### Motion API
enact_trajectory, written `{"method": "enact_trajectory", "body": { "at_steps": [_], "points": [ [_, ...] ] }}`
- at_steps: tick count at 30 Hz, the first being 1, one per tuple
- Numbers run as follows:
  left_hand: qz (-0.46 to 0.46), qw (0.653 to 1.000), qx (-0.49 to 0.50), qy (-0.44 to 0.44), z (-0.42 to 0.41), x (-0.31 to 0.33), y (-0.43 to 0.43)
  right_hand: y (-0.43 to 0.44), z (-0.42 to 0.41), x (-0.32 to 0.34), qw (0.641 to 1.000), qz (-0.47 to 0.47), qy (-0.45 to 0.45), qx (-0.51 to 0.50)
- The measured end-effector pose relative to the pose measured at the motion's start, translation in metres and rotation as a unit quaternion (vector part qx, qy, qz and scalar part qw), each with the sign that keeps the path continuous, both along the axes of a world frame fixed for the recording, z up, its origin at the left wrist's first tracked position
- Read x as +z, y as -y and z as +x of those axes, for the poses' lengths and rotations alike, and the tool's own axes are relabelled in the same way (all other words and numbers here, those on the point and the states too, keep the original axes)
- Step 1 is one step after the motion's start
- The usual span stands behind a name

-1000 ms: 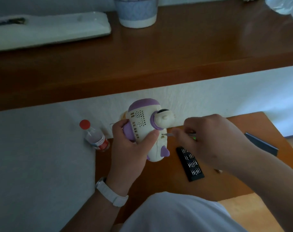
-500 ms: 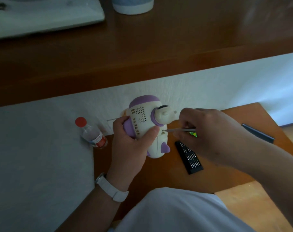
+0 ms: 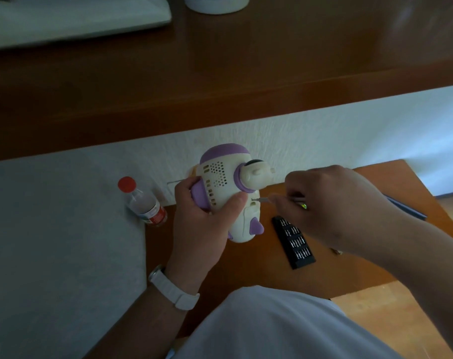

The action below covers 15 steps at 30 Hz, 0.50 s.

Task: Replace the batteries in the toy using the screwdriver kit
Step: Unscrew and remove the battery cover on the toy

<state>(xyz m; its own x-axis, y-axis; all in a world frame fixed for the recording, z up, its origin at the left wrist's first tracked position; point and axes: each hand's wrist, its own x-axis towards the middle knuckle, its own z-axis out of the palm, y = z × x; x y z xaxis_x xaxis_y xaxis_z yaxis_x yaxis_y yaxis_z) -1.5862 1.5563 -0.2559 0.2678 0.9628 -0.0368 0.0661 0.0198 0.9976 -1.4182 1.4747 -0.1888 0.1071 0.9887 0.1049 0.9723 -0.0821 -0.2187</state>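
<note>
A white and purple toy (image 3: 225, 182) is held up above a low wooden table (image 3: 246, 268), gripped from the left by my left hand (image 3: 202, 224). My right hand (image 3: 331, 206) pinches a thin screwdriver (image 3: 265, 200) whose tip touches a screw hole on the toy's right side. A black tray of screwdriver bits (image 3: 294, 242) lies on the table just right of the toy. The screwdriver's handle is mostly hidden inside my right hand.
A small clear bottle with a red cap (image 3: 142, 200) stands left of the toy. A dark flat lid (image 3: 406, 208) lies behind my right wrist. A wide wooden shelf (image 3: 246, 81) runs above, carrying a white tray (image 3: 72, 19) and a cup (image 3: 215, 3).
The toy has been raised slightly and tilted, and my right hand has brought the screwdriver tip in from the right until it meets the toy's side.
</note>
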Motion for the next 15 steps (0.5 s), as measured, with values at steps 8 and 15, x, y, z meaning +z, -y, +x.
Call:
{"method": "enact_trajectory", "body": {
  "at_steps": [8, 15],
  "points": [
    [0.004, 1.0, -0.003, -0.002, 0.0012, 0.0046, 0.0017, 0.0044, -0.0006, 0.0035, 0.999, -0.001, -0.043, 0.001],
    [0.008, 1.0, 0.004, 0.014, 0.0037, 0.0079, -0.0002, 0.0022, 0.0028, -0.0044, 0.998, 0.056, -0.019, -0.003]
  ]
}}
